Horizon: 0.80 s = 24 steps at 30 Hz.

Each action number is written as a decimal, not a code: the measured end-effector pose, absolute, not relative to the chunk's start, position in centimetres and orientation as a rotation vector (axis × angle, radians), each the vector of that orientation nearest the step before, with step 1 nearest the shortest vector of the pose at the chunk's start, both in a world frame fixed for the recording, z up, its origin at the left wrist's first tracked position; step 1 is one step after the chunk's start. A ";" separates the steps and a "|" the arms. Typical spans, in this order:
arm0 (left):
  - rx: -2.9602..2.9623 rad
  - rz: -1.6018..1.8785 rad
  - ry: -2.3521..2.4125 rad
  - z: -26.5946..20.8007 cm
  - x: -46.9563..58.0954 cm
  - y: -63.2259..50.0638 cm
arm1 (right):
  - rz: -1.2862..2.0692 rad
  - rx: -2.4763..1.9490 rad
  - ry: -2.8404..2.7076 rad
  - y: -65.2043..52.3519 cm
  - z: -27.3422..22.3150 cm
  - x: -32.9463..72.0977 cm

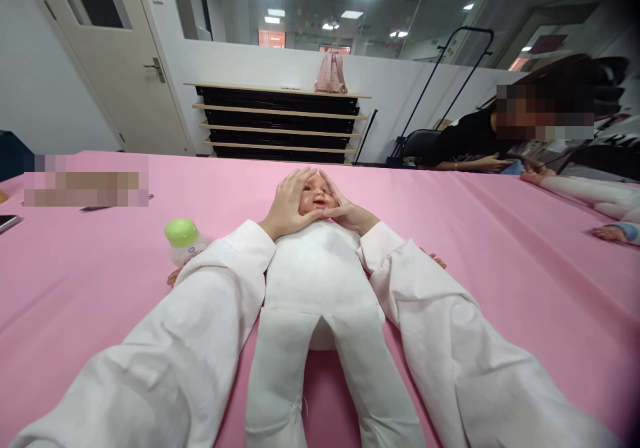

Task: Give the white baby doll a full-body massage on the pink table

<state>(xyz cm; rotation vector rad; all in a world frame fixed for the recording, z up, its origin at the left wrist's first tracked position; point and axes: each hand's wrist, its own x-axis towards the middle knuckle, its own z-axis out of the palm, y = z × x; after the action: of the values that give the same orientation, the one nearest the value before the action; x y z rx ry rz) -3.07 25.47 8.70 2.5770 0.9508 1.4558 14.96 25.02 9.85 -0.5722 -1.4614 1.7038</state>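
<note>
A baby doll (320,268) with a white cloth body lies on its back in the middle of the pink-covered table, legs toward me. My left hand (289,203) rests along the left side of the doll's face (319,195), fingers stretched up over the forehead. On the other side, my right hand (353,213) lies flat against the cheek, its fingertips near the top of the head. Both thumbs reach in around the chin. The doll's small hands show partly from beneath my white sleeves. Beside my left forearm stands a bottle (184,240) with a light green cap.
The pink cloth (500,248) covers the table. At the left edge lies a phone (9,223). Another doll (590,195) lies at the right, near a person in black (465,143). Behind are a shelf rack (280,125) and a pink backpack (331,73).
</note>
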 end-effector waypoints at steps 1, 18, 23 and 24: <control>2.583 1.451 0.954 8.7 -3.1 25.4 | 1.702 -0.575 -1.464 25.1 9.8 15.0; 2.577 1.433 0.934 8.8 -3.1 25.1 | 1.664 -0.563 -1.430 25.2 9.5 14.6; 2.624 1.423 0.953 8.8 -3.0 25.1 | 1.584 -0.618 -1.456 25.6 9.3 14.5; 2.627 1.424 0.950 8.8 -3.0 25.1 | 1.597 -0.618 -1.456 25.5 9.3 14.5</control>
<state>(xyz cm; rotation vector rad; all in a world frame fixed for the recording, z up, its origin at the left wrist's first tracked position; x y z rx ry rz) -3.03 25.09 8.81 2.6274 0.9502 1.4240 14.51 25.55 9.33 -0.6177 -1.4559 1.5967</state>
